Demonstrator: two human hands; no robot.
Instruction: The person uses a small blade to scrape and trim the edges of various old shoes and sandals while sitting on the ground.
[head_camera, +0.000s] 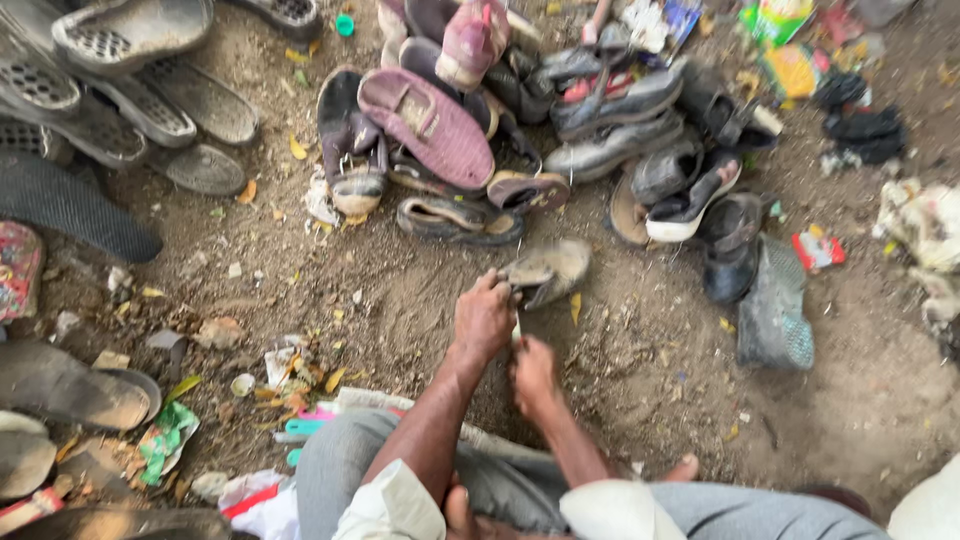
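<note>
The left hand (483, 318) has its fingers clamped on a dusty grey shoe (547, 271) near the shoe pile (520, 120). The right hand (534, 375), fingers together, pinches something thin just below; hold steady.

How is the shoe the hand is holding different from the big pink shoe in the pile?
The held shoe is dusty grey-tan; the pink shoe is maroon-pink. The held shoe is gripped by the left hand, apart from the heap on the dirt ground, with the right hand just below; the pink shoe lies untouched on top of other shoes. The pink shoe looks bigger. Both look worn.
</note>
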